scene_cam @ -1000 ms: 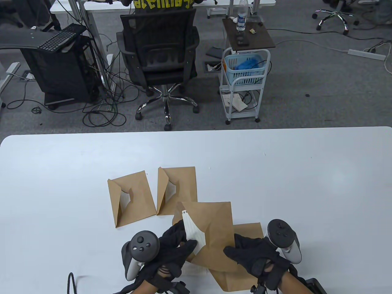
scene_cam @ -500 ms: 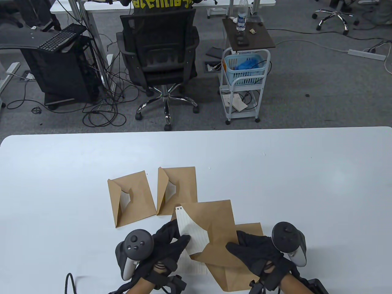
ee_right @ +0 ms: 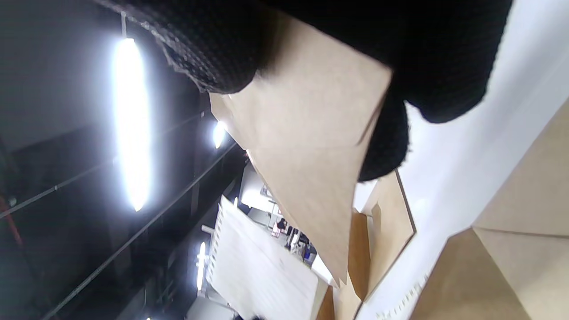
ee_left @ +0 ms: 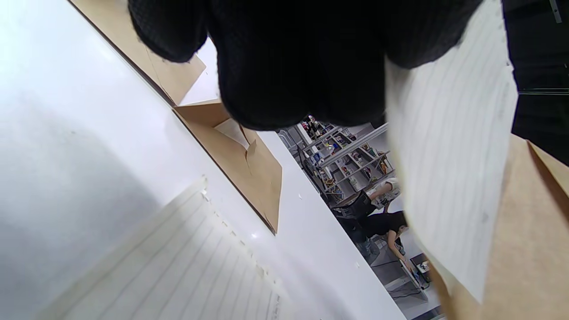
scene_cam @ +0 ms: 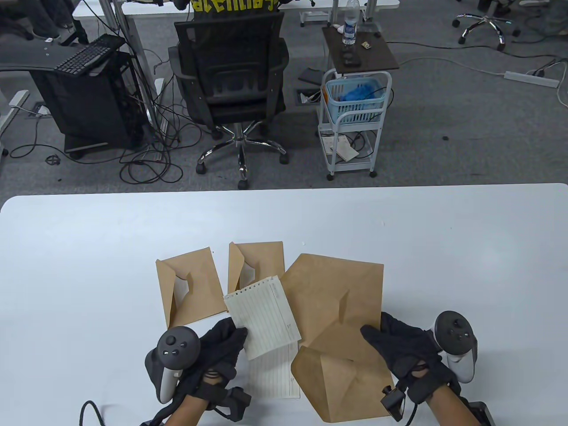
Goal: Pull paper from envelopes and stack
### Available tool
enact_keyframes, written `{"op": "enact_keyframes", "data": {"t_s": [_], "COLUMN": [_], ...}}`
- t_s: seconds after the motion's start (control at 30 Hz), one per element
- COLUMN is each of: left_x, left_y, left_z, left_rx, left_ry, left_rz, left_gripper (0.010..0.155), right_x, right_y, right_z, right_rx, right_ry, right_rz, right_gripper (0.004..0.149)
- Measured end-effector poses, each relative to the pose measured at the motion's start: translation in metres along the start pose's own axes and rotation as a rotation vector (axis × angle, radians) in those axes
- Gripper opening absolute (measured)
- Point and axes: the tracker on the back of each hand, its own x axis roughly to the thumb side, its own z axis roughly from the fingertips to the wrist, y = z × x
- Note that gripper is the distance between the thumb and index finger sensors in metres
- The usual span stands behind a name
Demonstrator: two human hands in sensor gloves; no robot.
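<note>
Seen from the table view, the left hand [scene_cam: 208, 350] pinches a lined sheet [scene_cam: 262, 317] by its lower left corner at the lower middle of the frame, holding it clear of its envelope and above another lined sheet [scene_cam: 275, 377] lying flat on the white surface [scene_cam: 88, 266] just below. At the lower right, the right hand [scene_cam: 399, 350] grips the emptied envelope [scene_cam: 341, 293] by its near right edge, lifted over a further envelope [scene_cam: 346, 390] that lies on the surface. Two more envelopes [scene_cam: 193, 286] sit side by side left of centre, flaps open with white paper showing inside. From the left wrist view, the gloved fingers [ee_left: 289, 66] close on the sheet at the right of the frame, and the flat sheet shows at the bottom left, its perforated edge visible. From the right wrist view, the fingers [ee_right: 444, 66] clamp a corner of brown envelope at the top of the frame. To do this step well, I judge the held sheet should be lowered square onto the flat one, edges and perforations matched, and released only once it lies flat; the empty envelope is best set aside, well apart from the two still holding paper.
</note>
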Motion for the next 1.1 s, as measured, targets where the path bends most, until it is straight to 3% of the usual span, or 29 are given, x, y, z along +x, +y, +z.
{"op": "enact_keyframes", "data": {"t_s": [0.27, 0.5, 0.87, 1.1], "left_x": [-0.005, -0.007, 0.010, 0.019], "left_y": [0.004, -0.015, -0.043, -0.065], "left_z": [-0.004, -0.007, 0.001, 0.000], "left_rx": [-0.027, -0.225, -0.283, -0.275], "left_ry": [0.030, 0.017, -0.101, -0.149], "left_rz": [-0.189, -0.330, -0.654, -0.914], "left_gripper": [0.047, 0.072, 0.063, 0.072], "right_x": [0.002, 0.003, 0.002, 0.001], "right_y": [-0.019, -0.020, -0.019, -0.017], "right_z": [0.002, 0.002, 0.002, 0.001], "right_rx": [-0.077, -0.081, -0.080, -0.071], "right_ry": [-0.001, 0.002, 0.009, 0.018], "right_rz": [-0.033, -0.027, -0.015, -0.002], "right_gripper": [0.040, 0.040, 0.040, 0.040]}}
